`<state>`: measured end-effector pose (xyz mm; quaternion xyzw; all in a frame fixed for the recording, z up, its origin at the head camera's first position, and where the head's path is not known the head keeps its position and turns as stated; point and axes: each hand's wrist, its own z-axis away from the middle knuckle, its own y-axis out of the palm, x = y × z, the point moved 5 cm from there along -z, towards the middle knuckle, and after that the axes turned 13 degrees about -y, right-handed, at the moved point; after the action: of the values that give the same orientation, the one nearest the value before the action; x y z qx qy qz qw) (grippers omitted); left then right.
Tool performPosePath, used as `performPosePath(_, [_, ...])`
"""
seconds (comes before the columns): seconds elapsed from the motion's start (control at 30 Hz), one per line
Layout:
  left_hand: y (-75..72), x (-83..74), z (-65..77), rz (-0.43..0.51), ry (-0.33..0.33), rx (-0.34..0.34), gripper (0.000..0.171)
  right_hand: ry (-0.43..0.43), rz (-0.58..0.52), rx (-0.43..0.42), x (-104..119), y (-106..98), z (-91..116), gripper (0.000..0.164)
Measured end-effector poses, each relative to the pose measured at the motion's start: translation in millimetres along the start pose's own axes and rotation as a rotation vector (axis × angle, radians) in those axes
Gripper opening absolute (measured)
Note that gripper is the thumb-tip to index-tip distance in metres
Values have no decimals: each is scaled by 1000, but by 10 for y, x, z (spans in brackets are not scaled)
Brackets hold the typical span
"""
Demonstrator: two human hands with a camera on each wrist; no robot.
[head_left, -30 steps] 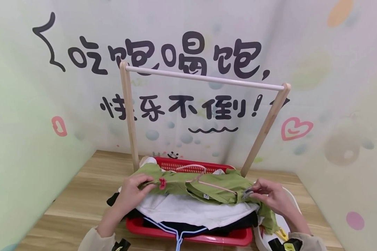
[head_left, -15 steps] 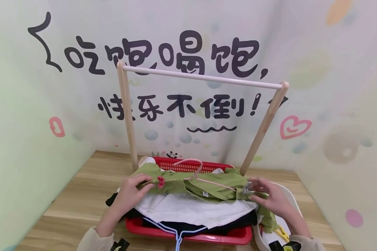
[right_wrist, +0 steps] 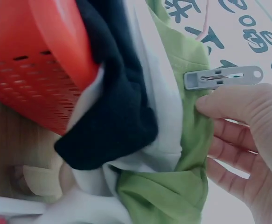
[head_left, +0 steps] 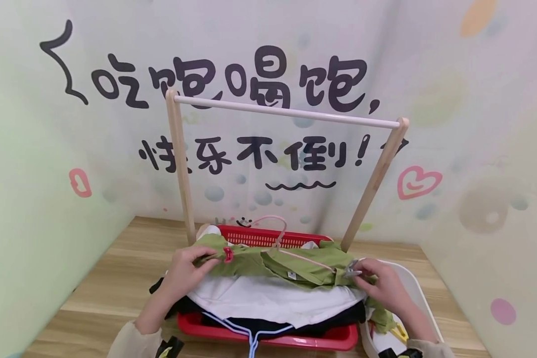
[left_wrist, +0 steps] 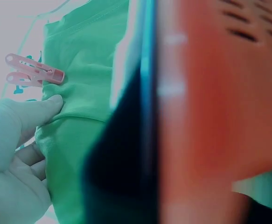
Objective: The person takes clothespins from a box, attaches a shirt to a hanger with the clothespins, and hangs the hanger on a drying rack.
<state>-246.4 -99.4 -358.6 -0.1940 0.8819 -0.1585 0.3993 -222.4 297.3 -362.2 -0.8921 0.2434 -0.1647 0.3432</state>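
Observation:
A green shirt lies over a heap of clothes, with a pink hanger in it and the hook standing up behind the neckline. My left hand pinches the shirt at its left shoulder, beside a red clothespin clipped to the cloth. At the other shoulder a grey clothespin grips the fabric. Just below that clothespin, my right hand pinches the shirt, thumb in front and fingers behind it. The hanger's ends are largely hidden by cloth.
Under the shirt lie white and black clothes on a red basket. A blue hanger sticks out in front. The wooden rack with its white rod stands behind. A white tray with a yellow clothespin is at right.
My right fingers have come off the grey clothespin and now pinch the shirt beside it. The pink hanger's hook has tilted further upright. My left hand keeps its place.

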Motion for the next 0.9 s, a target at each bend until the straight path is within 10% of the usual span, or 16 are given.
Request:
performPosePath(0.27, [-1, -187, -361, 11, 67, -14, 19, -50, 53, -154, 69, -271, -53, 33])
performPosePath(0.47, [23, -323, -673, 3, 31, 36, 12, -74, 85, -273, 85, -444, -80, 6])
performPosePath(0.63, [59, -442, -934, -7, -14, 51, 10, -94, 140, -367, 107, -566, -103, 31])
performPosePath(0.9, [210, -682, -1389, 34, -2, -20, 10, -54, 293, -421, 154, -847, -187, 12])
